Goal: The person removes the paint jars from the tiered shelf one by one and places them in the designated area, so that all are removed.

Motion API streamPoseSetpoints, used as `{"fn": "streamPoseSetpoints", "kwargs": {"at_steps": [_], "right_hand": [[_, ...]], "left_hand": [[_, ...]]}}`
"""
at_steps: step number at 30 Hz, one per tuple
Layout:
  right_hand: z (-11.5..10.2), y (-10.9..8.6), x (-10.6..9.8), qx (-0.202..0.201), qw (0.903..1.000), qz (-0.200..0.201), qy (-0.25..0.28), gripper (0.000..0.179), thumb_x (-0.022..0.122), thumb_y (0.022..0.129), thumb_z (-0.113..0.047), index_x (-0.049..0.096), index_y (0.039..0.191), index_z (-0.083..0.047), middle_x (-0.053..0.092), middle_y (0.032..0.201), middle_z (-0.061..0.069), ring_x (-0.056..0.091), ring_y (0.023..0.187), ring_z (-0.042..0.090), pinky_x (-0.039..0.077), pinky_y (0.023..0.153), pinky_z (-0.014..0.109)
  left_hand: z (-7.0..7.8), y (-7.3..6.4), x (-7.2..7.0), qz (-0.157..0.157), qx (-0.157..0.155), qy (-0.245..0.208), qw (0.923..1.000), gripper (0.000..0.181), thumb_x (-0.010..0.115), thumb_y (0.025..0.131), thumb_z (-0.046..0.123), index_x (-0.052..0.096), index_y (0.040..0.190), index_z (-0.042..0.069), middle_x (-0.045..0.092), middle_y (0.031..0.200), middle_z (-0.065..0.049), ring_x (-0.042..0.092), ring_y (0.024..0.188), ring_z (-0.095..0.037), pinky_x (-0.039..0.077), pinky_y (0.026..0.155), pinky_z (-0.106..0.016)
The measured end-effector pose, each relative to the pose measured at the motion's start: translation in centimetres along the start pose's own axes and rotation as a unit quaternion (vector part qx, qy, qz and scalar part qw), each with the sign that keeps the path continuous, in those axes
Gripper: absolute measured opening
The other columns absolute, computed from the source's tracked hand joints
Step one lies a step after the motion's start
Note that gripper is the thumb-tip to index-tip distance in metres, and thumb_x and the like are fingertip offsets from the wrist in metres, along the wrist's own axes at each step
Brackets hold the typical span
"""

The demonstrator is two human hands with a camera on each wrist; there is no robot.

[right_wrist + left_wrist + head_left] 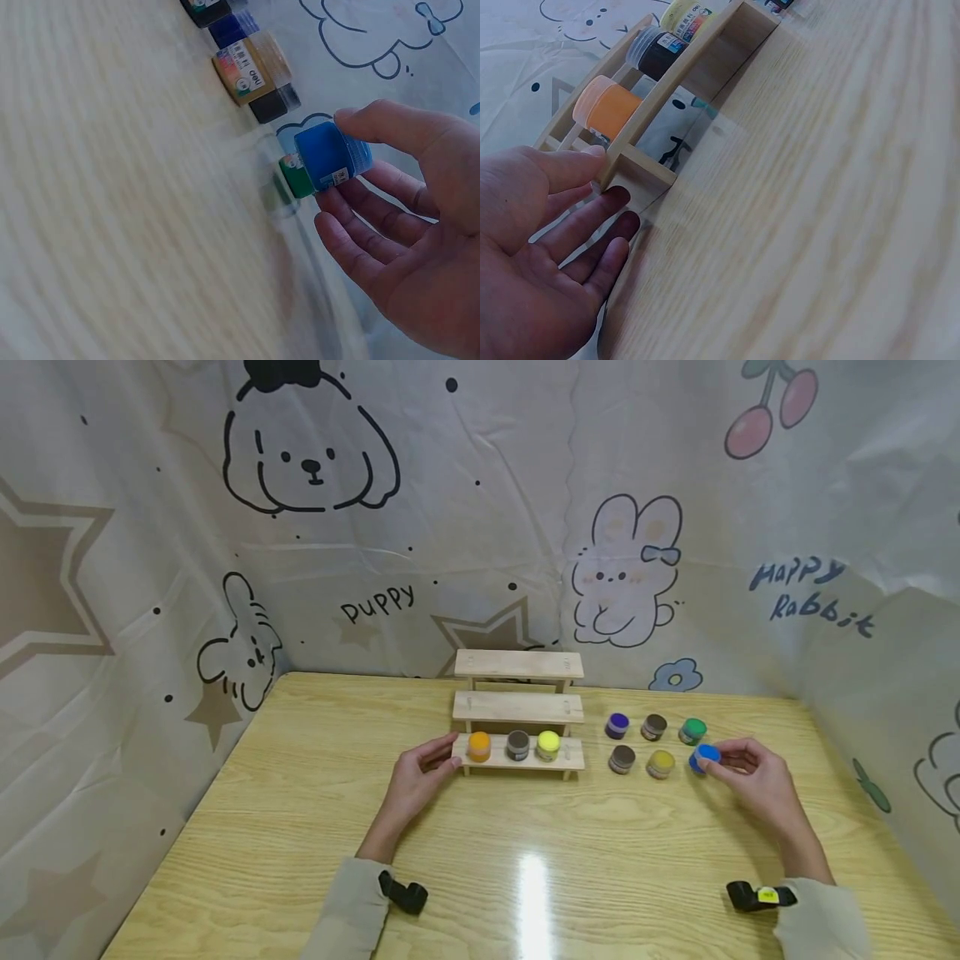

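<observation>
A three-step wooden display shelf (517,706) stands near the back of the table. On its lowest step sit an orange paint jar (479,747), a dark brown one (517,745) and a yellow one (548,745). My left hand (420,777) holds the left end of that step, its thumb (570,166) at the front corner beside the orange jar. With thumb and fingers, my right hand (757,777) pinches a blue paint jar (330,156). In the right wrist view the blue jar appears tilted, partly covering a green jar (295,177).
Right of the shelf, several paint jars stand in two rows: purple (617,725), brown (654,727) and green (693,731) behind, dark brown (622,759) and ochre (661,764) in front. A printed curtain (480,543) hangs behind the wood-grain table (300,827).
</observation>
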State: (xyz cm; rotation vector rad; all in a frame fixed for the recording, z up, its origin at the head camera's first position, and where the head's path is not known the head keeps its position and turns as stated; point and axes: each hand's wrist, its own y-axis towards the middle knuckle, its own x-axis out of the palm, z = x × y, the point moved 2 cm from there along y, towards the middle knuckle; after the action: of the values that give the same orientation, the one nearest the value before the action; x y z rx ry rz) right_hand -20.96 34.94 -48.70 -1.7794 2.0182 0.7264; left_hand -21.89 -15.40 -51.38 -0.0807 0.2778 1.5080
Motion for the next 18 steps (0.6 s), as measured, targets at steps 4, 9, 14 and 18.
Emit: {"fn": "streamPoseSetpoints", "kwargs": {"at_steps": [4, 9, 14, 18], "right_hand": [[0.5, 0.0, 0.2, -0.001, 1.0, -0.007, -0.002, 0.045, 0.078, 0.095, -0.022, 0.061, 0.124, 0.007, 0.065, 0.112, 0.008, 0.058, 0.09, -0.01, 0.049, 0.077, 0.005], [1.1, 0.0, 0.3, -0.003, 0.9998, -0.017, -0.006, 0.043, 0.079, 0.094, -0.021, 0.061, 0.123, 0.006, 0.067, 0.111, 0.009, 0.06, 0.088, -0.008, 0.05, 0.076, 0.007], [1.2, 0.0, 0.4, 0.007, 0.9996, -0.026, -0.008, 0.045, 0.08, 0.093, -0.021, 0.061, 0.122, 0.007, 0.067, 0.112, 0.016, 0.06, 0.086, -0.007, 0.051, 0.075, 0.009], [1.0, -0.1, 0.3, 0.011, 0.9994, -0.032, -0.009, 0.046, 0.08, 0.093, -0.023, 0.061, 0.124, 0.006, 0.066, 0.114, 0.016, 0.06, 0.087, -0.008, 0.051, 0.075, 0.008]], "left_hand": [[-0.1, 0.1, 0.0, 0.001, 0.001, -0.002, 1.0, 0.043, 0.074, 0.096, 0.008, 0.065, 0.138, 0.004, 0.067, 0.134, -0.014, 0.065, 0.12, -0.029, 0.055, 0.099, -0.04], [0.0, 0.1, 0.3, 0.01, -0.006, 0.005, 0.9999, 0.043, 0.071, 0.096, 0.003, 0.062, 0.138, -0.002, 0.065, 0.135, -0.019, 0.064, 0.121, -0.035, 0.054, 0.099, -0.044], [-0.1, 0.1, 0.3, 0.012, -0.013, 0.003, 0.9998, 0.044, 0.071, 0.096, 0.002, 0.062, 0.139, -0.003, 0.065, 0.135, -0.02, 0.063, 0.122, -0.036, 0.054, 0.099, -0.046], [-0.3, 0.1, 0.1, 0.006, -0.009, -0.003, 0.9999, 0.043, 0.074, 0.096, 0.008, 0.065, 0.138, 0.004, 0.067, 0.134, -0.015, 0.065, 0.12, -0.03, 0.054, 0.099, -0.042]]}}
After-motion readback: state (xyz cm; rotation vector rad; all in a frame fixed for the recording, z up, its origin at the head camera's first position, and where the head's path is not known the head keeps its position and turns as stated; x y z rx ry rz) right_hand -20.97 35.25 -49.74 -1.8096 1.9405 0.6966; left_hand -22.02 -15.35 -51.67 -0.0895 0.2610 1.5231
